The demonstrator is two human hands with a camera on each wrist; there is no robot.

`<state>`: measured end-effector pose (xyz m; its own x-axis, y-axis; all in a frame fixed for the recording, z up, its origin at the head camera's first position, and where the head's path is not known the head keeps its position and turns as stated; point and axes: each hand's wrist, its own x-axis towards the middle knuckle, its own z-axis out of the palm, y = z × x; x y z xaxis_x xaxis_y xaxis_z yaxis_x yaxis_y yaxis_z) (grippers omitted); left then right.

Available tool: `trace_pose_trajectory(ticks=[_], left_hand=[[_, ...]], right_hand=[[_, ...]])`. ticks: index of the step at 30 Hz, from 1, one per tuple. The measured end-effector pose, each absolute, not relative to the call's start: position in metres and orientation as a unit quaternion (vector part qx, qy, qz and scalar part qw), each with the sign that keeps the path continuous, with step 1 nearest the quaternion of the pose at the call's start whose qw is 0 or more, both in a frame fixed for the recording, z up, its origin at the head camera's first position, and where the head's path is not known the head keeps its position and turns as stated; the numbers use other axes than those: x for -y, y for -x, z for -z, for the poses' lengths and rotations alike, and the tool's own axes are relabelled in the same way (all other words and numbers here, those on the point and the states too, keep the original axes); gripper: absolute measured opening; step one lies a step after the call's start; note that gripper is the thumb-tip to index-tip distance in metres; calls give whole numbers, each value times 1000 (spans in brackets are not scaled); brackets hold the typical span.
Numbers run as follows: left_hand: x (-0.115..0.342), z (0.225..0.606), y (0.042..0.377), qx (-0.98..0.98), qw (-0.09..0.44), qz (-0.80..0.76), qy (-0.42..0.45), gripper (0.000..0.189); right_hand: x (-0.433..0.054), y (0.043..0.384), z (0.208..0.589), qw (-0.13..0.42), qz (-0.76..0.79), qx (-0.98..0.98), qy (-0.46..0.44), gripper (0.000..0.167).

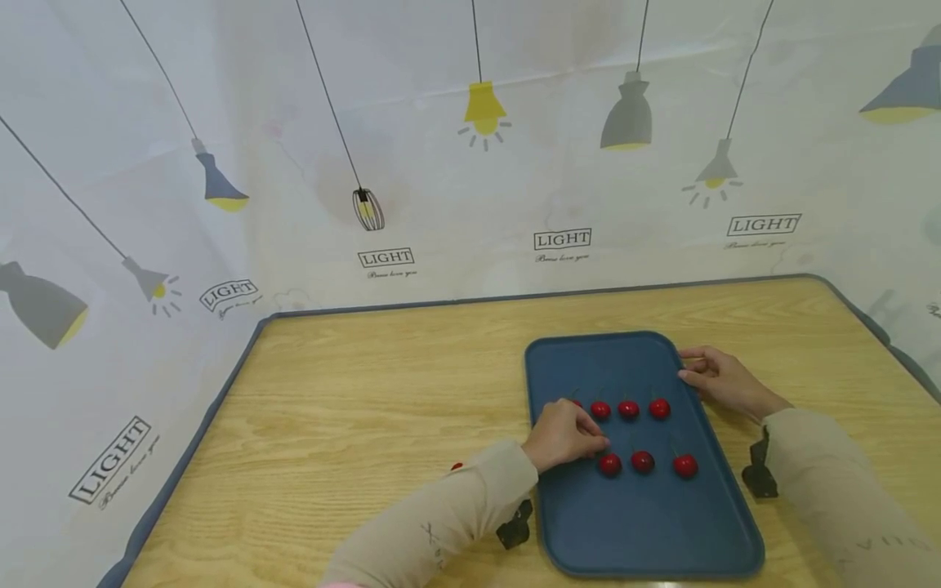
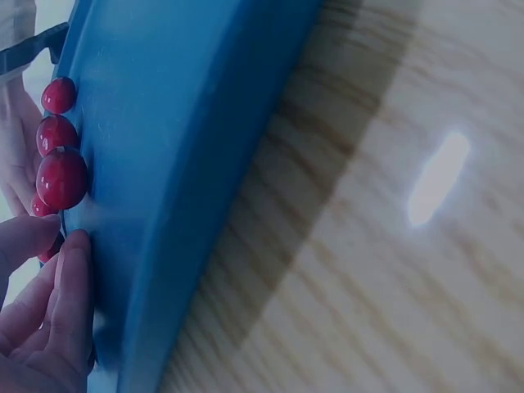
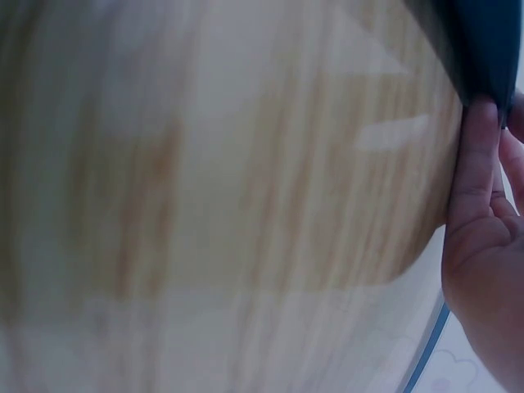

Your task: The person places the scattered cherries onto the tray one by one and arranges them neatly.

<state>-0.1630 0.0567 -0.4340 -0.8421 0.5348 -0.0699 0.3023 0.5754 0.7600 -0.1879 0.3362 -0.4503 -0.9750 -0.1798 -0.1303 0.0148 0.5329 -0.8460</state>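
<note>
A blue tray (image 1: 625, 523) lies on the wooden table with red cherries in two rows. Several cherries (image 1: 628, 410) make up the back row, its leftmost one partly hidden behind my left hand (image 1: 564, 434). In the front row are three, the leftmost cherry (image 1: 609, 465) right under my left fingertips. Thumb and index finger of that hand pinch its thin stem, seen in the left wrist view beside the cherry (image 2: 62, 178). My right hand (image 1: 728, 382) grips the tray's right edge near the far corner, with the dark rim (image 3: 483, 57) between thumb and fingers.
Left of the tray, a small red thing (image 1: 457, 466) shows past the left sleeve, mostly hidden. The wooden table (image 1: 353, 384) has a blue-edged border. Behind it hangs a white sheet (image 1: 456, 188) printed with lamps. Each wrist carries a black device (image 1: 760, 469).
</note>
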Motion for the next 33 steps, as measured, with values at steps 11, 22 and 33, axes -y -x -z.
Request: trace_pose_trajectory(ticks=[11,22,33], left_hand=[[-40,429,165,-848,163,-426,-270,11],[12,420,168,-833,178,-465,-240,10],[72,422,167,-846,174,-446,-235,17]], right_hand=[[-333,187,448,94,480,-871,51,52],[-335,188,449,92,481,-870,53,51],[-336,187,450,98,492,-863,57,53]])
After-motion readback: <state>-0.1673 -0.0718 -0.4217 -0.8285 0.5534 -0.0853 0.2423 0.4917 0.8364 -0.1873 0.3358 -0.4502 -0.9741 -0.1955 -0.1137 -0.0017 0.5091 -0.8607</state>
